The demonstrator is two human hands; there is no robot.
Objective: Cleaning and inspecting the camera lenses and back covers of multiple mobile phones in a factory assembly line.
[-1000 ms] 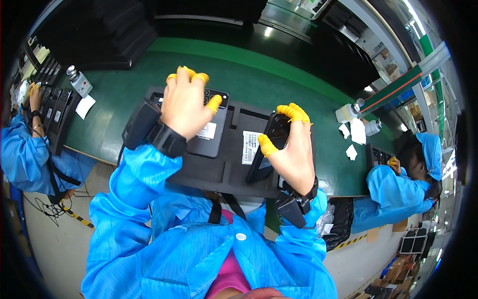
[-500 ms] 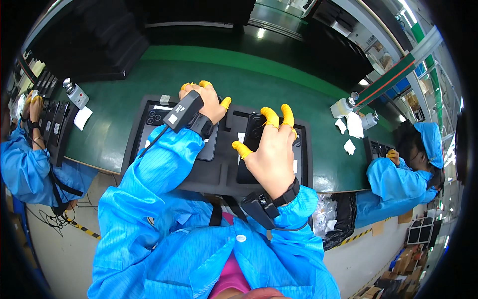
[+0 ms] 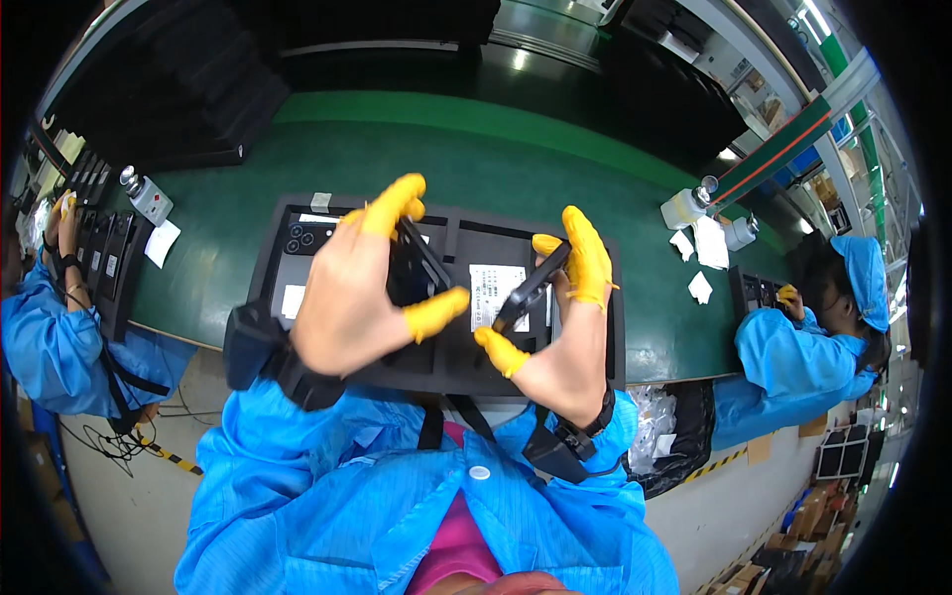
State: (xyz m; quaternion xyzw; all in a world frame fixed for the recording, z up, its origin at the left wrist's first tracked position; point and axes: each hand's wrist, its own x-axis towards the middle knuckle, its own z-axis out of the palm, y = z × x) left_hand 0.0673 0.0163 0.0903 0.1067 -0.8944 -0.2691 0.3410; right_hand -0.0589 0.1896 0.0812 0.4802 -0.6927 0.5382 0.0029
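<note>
My left hand (image 3: pixel 347 283), with yellow finger cots, grips a dark smartphone (image 3: pixel 421 260) tilted on edge above the middle of a black tray (image 3: pixel 444 382). In my right hand (image 3: pixel 565 342), also in yellow finger cots, a second dark smartphone (image 3: pixel 535 286) is held edge-up between thumb and fingers. Below and between the hands, a white printed label (image 3: pixel 486 288) shows in the tray's right part. Another phone with a round-lens camera block (image 3: pixel 299 238) lies in the tray's left side, partly hidden by my left hand.
The tray rests at the front of a green table (image 3: pixel 476 169). Pump bottles stand at left (image 3: pixel 149 198) and right (image 3: pixel 684 208), near white paper pieces (image 3: pixel 709 241). Co-workers in blue sit on the left (image 3: pixel 50 327) and right (image 3: pixel 793 347). Black stacked trays (image 3: pixel 169 89) rise at the back left.
Both hands have lifted a phone from the tray and tilted it on edge. My left hand has come nearer and turned; the label under the right phone is now more exposed.
</note>
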